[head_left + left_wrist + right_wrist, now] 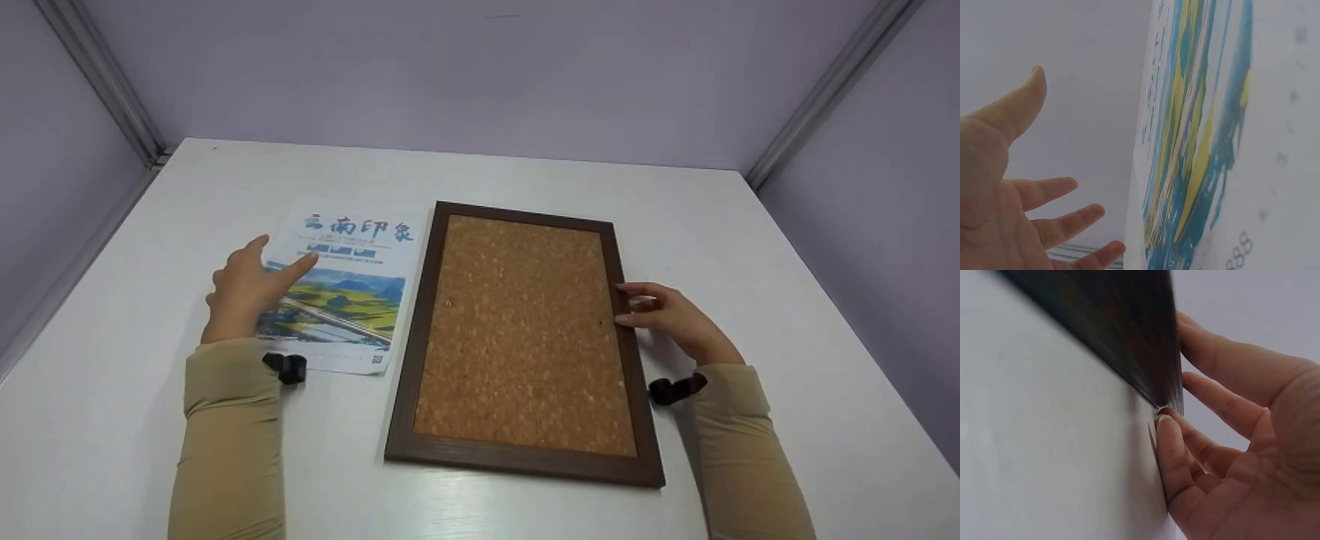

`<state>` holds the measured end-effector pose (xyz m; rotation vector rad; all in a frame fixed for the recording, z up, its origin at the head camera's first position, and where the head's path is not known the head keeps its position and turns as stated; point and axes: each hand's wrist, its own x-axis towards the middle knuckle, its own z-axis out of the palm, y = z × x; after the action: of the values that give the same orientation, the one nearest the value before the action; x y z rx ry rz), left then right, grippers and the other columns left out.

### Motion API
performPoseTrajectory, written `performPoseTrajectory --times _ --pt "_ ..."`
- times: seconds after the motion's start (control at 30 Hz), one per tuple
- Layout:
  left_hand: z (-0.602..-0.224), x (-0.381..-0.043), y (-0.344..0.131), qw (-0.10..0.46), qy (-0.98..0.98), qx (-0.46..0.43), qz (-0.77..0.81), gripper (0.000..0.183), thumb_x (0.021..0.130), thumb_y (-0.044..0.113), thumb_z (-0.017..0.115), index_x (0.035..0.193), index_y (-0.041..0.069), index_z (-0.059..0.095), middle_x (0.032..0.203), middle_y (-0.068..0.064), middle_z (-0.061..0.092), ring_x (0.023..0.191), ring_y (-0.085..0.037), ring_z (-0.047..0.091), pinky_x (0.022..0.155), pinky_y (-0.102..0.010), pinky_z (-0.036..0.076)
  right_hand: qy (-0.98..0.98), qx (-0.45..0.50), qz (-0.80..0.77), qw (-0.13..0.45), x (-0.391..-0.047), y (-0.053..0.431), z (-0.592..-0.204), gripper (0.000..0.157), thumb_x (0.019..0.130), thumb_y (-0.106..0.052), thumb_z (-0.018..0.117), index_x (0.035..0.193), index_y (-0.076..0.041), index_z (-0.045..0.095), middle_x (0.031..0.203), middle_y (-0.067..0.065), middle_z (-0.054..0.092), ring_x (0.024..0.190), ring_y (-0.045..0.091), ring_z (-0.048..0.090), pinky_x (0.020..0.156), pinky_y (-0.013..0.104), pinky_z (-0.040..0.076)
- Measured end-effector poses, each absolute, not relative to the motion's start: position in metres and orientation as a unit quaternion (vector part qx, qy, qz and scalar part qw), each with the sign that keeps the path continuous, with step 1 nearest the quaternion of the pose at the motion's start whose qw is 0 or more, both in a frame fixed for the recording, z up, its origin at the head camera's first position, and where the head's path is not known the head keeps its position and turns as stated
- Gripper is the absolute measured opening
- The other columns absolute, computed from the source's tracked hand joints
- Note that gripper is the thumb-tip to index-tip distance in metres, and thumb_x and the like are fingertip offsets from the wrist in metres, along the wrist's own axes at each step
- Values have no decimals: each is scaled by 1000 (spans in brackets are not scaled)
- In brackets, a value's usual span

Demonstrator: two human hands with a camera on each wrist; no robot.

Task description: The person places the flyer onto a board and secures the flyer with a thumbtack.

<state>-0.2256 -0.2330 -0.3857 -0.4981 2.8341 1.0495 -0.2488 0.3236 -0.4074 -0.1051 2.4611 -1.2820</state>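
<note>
A corkboard [525,330] in a dark brown wooden frame lies on the white table. At its right side, my right hand [679,319] grips the frame's edge. The right wrist view shows the thumb [1235,349] against the dark frame [1112,320], with other fingertips at its lower edge. To the board's left lies a printed poster [345,289] with blue lettering and a landscape of fields. My left hand [251,289] is spread at the poster's left edge, its thumb overlapping the sheet. In the left wrist view, the fingers [1067,222] stand apart, holding nothing.
The white table [750,240] meets a pale purple wall [465,82] at the back. Side panels with metal posts [832,90] stand left and right. Each tan sleeve [232,442] has a small black device [289,367] at the cuff.
</note>
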Motion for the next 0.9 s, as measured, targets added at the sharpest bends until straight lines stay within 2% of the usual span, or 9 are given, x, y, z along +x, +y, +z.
performPoseTrajectory --times 0.3,0.57,0.9 --pt "-392 -222 -246 62 914 -185 355 91 95 48 61 159 4 14 159 -32 18 140 -58 20 106 -72 24 865 -36 -465 187 -246 325 -407 74 89 -30 75 151 -8 41 152 22 37 141 39 32 116 60 21" --pt "-397 -224 -257 59 907 -172 379 89 95 29 64 158 -2 8 157 -32 24 142 -56 19 113 -64 26 864 -26 -469 181 -234 319 -406 72 90 -32 74 150 -9 42 150 21 40 138 37 35 114 58 24" --pt "-396 -229 -268 81 898 -153 404 89 93 15 67 157 -3 8 154 -34 28 138 -49 37 113 -56 32 863 0 -475 172 -208 307 -407 72 90 -34 74 150 -10 42 149 22 42 140 38 35 116 61 20"
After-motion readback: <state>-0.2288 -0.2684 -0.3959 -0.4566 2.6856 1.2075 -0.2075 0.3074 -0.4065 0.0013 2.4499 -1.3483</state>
